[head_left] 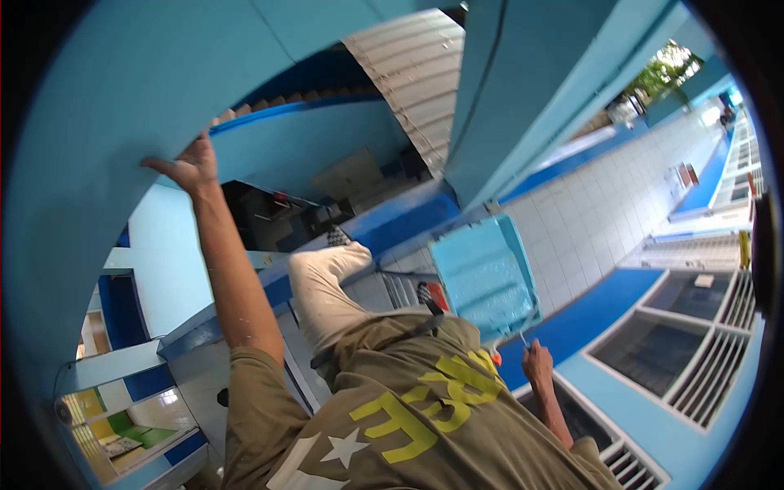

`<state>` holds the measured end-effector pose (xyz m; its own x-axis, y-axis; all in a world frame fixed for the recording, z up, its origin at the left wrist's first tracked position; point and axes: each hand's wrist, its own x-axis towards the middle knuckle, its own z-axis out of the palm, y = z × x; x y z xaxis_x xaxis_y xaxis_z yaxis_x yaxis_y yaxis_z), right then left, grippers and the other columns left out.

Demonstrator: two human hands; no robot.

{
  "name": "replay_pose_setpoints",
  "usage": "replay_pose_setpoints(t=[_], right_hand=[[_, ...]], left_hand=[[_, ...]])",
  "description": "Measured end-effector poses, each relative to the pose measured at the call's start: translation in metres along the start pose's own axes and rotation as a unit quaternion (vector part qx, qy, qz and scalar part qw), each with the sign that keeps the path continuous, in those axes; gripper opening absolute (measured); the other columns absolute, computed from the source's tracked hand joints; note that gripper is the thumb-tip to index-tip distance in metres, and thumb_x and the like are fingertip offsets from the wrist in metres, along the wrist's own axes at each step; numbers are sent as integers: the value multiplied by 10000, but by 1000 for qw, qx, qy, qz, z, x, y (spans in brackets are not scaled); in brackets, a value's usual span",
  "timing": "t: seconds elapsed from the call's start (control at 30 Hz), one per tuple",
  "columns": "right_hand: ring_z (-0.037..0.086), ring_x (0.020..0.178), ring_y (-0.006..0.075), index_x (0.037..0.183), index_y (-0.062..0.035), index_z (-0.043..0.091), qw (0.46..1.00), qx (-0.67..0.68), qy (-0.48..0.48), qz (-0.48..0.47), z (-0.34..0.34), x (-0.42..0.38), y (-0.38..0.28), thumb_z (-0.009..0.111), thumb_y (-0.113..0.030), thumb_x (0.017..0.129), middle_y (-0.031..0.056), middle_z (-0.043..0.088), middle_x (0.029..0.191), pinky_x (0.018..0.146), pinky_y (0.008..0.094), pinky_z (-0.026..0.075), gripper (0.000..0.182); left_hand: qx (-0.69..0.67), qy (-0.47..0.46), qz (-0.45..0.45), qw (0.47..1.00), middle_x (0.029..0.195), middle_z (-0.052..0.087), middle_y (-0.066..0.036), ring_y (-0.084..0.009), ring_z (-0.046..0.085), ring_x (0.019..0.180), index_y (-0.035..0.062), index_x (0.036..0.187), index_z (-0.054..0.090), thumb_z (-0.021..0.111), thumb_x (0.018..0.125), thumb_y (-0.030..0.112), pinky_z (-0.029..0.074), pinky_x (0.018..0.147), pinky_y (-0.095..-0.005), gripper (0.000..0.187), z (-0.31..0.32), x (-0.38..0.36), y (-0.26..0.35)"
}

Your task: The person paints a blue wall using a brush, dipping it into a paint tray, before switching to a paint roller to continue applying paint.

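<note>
My left hand (pixel 189 166) is raised against the light blue wall (pixel 106 171). Its thumb lies spread along the painted face, and the fingers hook around the wall's edge. Low on the right, my right hand (pixel 537 365) is closed around the handle of what looks like a paint roller (pixel 525 336). A thin bent rod shows above the fist, reaching the corner of a turquoise plastic tub (pixel 487 273). The tub is wet and smeared with light blue. The roller's head cannot be made out.
Metal ladder steps (pixel 400 290) and a red item (pixel 438 296) show beside the tub. A blue pillar (pixel 523 90) rises ahead. Beyond lie a tiled walkway (pixel 572 220), barred windows (pixel 670 343) and a corrugated roof (pixel 416 73). My bent leg (pixel 322 286) rests near a blue ledge (pixel 416 220).
</note>
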<state>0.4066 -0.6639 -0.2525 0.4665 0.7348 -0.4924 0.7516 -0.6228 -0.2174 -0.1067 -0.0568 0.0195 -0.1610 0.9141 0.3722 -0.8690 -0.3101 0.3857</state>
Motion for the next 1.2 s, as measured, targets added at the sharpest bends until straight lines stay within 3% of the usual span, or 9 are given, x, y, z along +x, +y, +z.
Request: replay_pose_setpoints(t=[0.1, 0.27, 0.5, 0.6, 0.7, 0.97, 1.07, 1.13, 1.2], right_hand=[[658, 820, 467, 945, -8, 545, 1000, 0, -10, 27, 2, -1, -7, 668, -182, 884, 260, 672, 829, 711, 550, 522, 222], [662, 862, 469, 958, 9, 593, 1000, 12, 15, 14, -8, 36, -44, 670, -204, 888, 274, 678, 858, 758, 546, 519, 238], [656, 873, 487, 980, 12, 583, 999, 14, 43, 19, -10, 42, -51, 692, -219, 873, 287, 670, 883, 766, 561, 515, 276], [657, 857, 484, 957, 11, 586, 998, 17, 17, 52, -17, 19, -36, 689, -218, 871, 283, 663, 872, 760, 557, 517, 265], [662, 830, 467, 938, 13, 586, 999, -13, 10, 39, -13, -4, -18, 677, -218, 878, 275, 659, 849, 745, 541, 526, 255], [670, 858, 462, 916, 21, 651, 999, 27, 22, 29, -1, 40, -53, 667, -232, 886, 284, 675, 880, 755, 533, 531, 255], [670, 860, 462, 922, 23, 660, 998, 27, 37, 32, -10, 48, -67, 673, -244, 884, 288, 678, 878, 756, 532, 530, 269], [670, 873, 461, 918, 24, 669, 998, 46, 25, 29, -16, 50, -68, 671, -238, 884, 285, 681, 884, 762, 530, 532, 265], [672, 876, 460, 915, 25, 672, 999, 36, 21, 26, -25, 35, -63, 673, -235, 881, 283, 682, 885, 765, 528, 534, 262]], left_hand=[[-102, -89, -50, 990, 1345, 600, -120, -280, 559, 1268, 153, 1395, 528, 624, 804, 693, 496, 1039, -508, 806, -22, 13, 9], [-71, 6, -16, 997, 1246, 662, -100, -251, 638, 1166, 134, 1344, 559, 736, 753, 616, 527, 1025, -490, 782, -8, 5, 5], [-45, 28, -3, 999, 1236, 663, -105, -260, 651, 1139, 130, 1340, 559, 744, 745, 617, 539, 1017, -487, 791, -3, 3, 3], [-35, 12, 1, 999, 1309, 623, -128, -284, 626, 1190, 149, 1406, 499, 674, 783, 669, 525, 1030, -497, 830, -9, 6, 2], [-19, -30, -2, 999, 1490, 466, -160, -332, 488, 1355, 169, 1532, 307, 521, 829, 759, 419, 1114, -553, 943, -21, 11, 4], [24, 10, 15, 1000, 1466, 488, -156, -334, 471, 1368, 158, 1520, 325, 595, 804, 729, 395, 1127, -569, 954, -26, 17, 7], [-101, -82, -61, 990, 1439, 513, -155, -334, 477, 1365, 153, 1512, 343, 600, 801, 728, 404, 1120, -568, 949, -29, 17, 9], [30, 47, 8, 998, 1409, 539, -155, -334, 493, 1350, 146, 1499, 368, 604, 801, 724, 424, 1108, -558, 937, -9, 9, 4], [10, 13, -2, 1000, 1399, 546, -154, -329, 506, 1337, 142, 1495, 374, 603, 803, 724, 432, 1103, -556, 933, -13, 11, 7]])
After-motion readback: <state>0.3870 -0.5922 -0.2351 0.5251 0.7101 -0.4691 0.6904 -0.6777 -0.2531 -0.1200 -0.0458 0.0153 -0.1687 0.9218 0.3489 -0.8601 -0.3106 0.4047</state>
